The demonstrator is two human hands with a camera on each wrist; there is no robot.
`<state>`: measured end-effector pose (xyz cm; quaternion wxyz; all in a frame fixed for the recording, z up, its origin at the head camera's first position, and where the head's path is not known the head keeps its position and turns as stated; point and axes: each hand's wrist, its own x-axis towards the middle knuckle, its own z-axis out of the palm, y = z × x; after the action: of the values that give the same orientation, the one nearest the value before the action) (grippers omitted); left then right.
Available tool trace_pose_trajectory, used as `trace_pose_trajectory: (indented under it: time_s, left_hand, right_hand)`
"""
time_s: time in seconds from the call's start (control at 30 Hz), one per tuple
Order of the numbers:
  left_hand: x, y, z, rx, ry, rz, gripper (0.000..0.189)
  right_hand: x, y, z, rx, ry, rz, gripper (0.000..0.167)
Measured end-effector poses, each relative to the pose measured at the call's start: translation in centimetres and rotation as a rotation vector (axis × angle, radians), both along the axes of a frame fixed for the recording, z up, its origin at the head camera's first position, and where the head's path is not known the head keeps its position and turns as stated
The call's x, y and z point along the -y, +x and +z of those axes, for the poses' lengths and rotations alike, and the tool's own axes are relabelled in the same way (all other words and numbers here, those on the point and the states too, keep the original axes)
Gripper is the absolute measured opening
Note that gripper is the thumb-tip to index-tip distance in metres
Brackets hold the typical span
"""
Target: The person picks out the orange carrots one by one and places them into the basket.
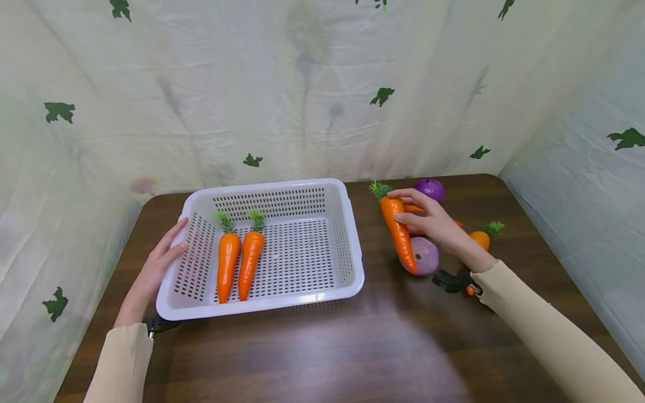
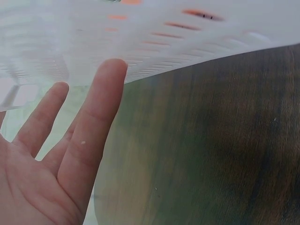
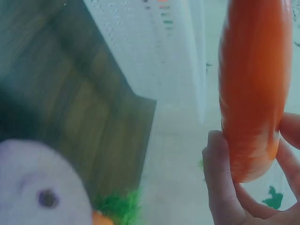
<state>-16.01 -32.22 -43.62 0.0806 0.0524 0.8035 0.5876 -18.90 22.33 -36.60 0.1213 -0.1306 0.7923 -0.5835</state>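
Observation:
My right hand [image 1: 425,221] pinches an orange carrot [image 1: 398,232] near its leafy top between thumb and fingers. In the right wrist view the carrot [image 3: 255,89] stands upright, and its pointed end runs out of frame. From above, it overlaps a pale purple onion [image 1: 425,257]. My left hand [image 1: 161,254] is at the left end of a white perforated basket [image 1: 259,310], its fingers extended. The left wrist view shows those fingers [image 2: 101,103] straight against the basket's outer side. Two carrots [image 1: 228,263] lie side by side in the basket's left half.
Behind my right hand lies a dark purple onion [image 1: 430,189]. Beside my right wrist is another orange vegetable with a green top [image 1: 480,239], and more orange pieces are partly covered by the hand. A patterned cloth [image 1: 312,101] hangs at the brown table's [image 1: 312,358] back edge.

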Motion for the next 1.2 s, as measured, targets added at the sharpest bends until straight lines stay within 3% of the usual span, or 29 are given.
trace_pose_trajectory:
  time_s: [0.33,0.67,1.2]
  left_hand:
    - [-0.1,0.1,0.1,-0.004,-0.003,-0.002,0.055]
    - [-0.2,0.1,0.1,-0.002,-0.018,-0.002,0.056]
    - [-0.1,0.0,0.1,0.005,-0.016,-0.002,0.056]
  right_hand:
    - [2.4,-0.3,0.5,-0.031,0.023,0.059,0.043]
    - [5.6,-1.1,0.6,0.001,-0.079,0.089,0.042]
    - [9.5,-2.1,-0.2,-0.013,-0.073,0.183,0.045]
